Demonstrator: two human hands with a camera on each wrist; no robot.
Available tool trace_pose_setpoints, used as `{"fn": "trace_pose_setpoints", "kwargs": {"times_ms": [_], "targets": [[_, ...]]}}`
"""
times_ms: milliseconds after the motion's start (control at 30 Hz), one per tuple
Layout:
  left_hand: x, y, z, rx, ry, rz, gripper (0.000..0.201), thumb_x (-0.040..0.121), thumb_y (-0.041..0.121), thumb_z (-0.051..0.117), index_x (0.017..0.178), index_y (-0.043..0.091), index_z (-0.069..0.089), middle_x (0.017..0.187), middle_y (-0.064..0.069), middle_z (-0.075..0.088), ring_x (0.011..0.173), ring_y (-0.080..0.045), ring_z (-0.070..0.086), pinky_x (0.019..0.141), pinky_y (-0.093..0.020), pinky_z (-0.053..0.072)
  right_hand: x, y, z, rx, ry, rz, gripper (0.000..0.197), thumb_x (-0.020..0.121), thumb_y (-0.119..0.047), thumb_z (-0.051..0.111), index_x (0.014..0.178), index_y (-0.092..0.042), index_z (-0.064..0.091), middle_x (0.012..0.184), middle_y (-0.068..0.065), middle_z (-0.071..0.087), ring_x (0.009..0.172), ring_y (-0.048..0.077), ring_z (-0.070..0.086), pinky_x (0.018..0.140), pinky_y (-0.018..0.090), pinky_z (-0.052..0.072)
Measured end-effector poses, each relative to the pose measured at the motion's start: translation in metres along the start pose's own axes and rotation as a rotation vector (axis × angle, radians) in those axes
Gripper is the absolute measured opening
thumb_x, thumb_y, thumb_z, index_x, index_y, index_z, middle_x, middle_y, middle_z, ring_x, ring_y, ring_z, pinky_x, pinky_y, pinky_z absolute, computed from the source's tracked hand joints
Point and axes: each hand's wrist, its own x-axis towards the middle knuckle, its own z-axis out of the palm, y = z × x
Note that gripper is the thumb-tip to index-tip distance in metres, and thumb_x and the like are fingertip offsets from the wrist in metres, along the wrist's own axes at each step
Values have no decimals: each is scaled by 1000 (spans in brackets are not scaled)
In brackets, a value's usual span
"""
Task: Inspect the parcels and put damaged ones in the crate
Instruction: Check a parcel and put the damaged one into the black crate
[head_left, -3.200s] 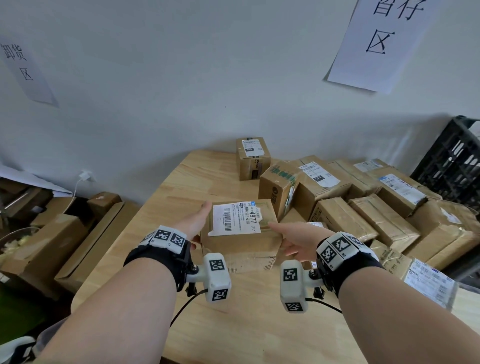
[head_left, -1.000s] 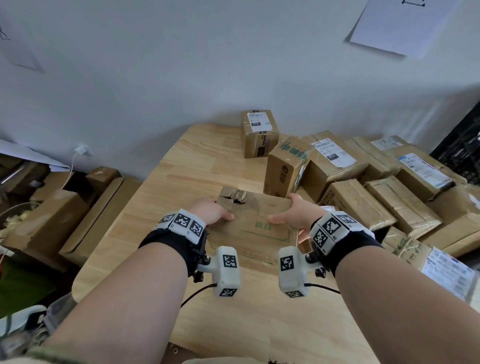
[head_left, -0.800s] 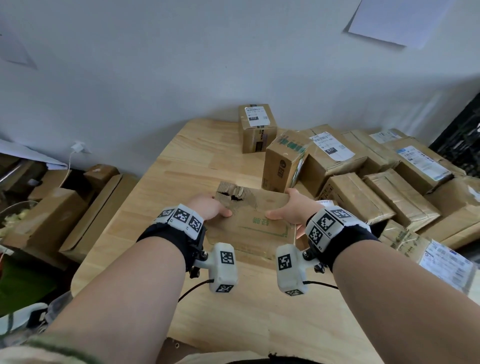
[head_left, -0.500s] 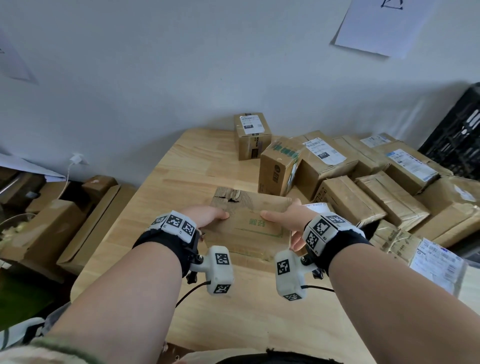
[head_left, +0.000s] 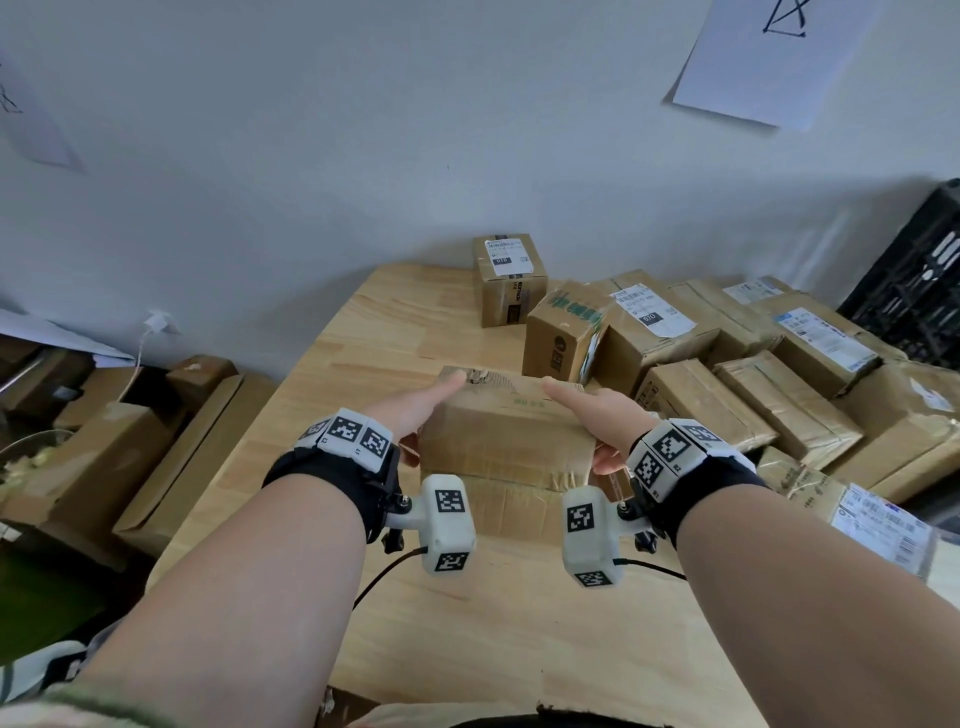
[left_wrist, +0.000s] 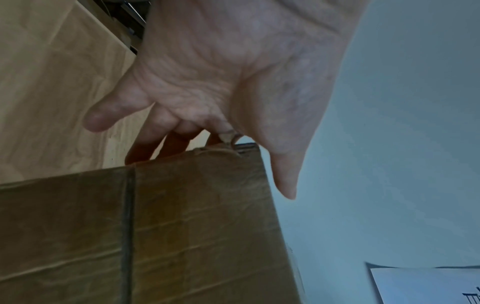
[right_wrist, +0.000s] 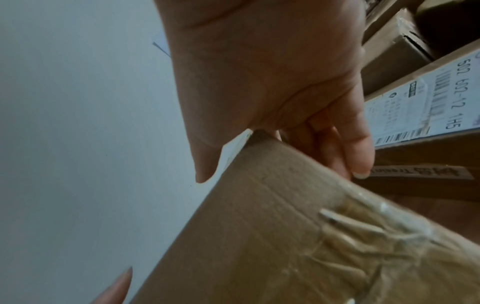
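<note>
You have the parcel (head_left: 506, 436) lifted just off the tabletop (head_left: 467, 623), near its middle, tipped so a long face turns up for checking. Its far left corner (head_left: 475, 375) is torn, which likely marks it for the crate (head_left: 919, 280) beyond the right edge. Your left hand (head_left: 415, 410) and right hand (head_left: 597, 415) clamp opposite ends, thumbs stretched along the top, fingers curled round beneath. Unsorted parcels (head_left: 727, 364) crowd the far right corner.
</note>
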Motion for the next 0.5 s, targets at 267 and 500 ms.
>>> {"fn": "trace_pose_setpoints", "kwargs": {"times_ms": [267,500], "targets": [[19,-12,-1,53,3,-26,126,46,103,37,141,19,44,141,-10,50,113,-33,56,91,-49,48,6,1,3,20,23,-23,81,79,-80,49,117,-9,58,94,13,71,81,27,72,78,42,61],[31,-15,0,-54,-31,-18,141,27,103,50,141,21,43,138,-8,53,104,-37,63,85,-51,56,13,6,5,89,-67,-52,95,57,-84,63,123,-16,53,112,6,66,99,23,68,81,43,61]]}}
